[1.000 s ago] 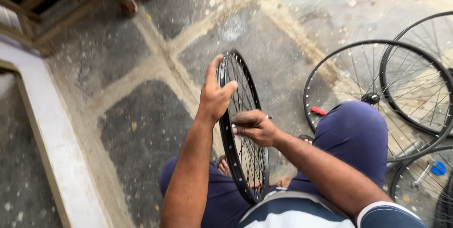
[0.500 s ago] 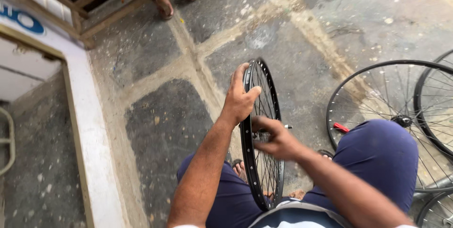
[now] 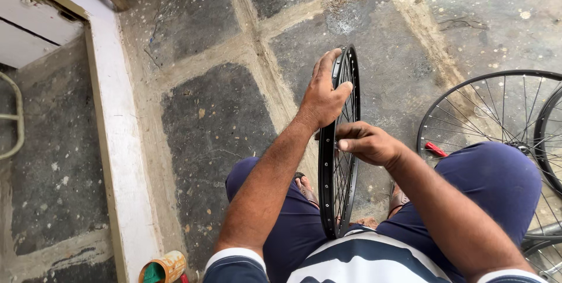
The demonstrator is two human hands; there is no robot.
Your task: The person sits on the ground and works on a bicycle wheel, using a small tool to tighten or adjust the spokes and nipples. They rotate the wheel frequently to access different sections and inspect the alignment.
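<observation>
At the centre of the frame, we see a black spoked metal bicycle wheel rim (image 3: 338, 160) standing upright and edge-on between a seated person's knees, its lower edge down near the striped shirt (image 3: 374, 259) at the bottom. The left hand (image 3: 324, 95) grips the upper part of the rim, fingers curled over its outer edge and thumb on the near side. The right hand (image 3: 367, 142) is just below it at mid-height, its fingers bunched together against the spokes on the right side of the rim; we cannot tell what, if anything, they pinch. The person wears dark blue shorts (image 3: 497, 183), and sandalled feet show beside the rim's lower half. At the right edge of the frame, 2 more black spoked wheels (image 3: 497, 107) lie on the grey stone-slab floor (image 3: 211, 119), with a small red object (image 3: 434, 149) beside the right knee. A white painted door frame (image 3: 111, 131) runs down the left side, and an orange tin (image 3: 165, 266) sits at its foot, lower left.
</observation>
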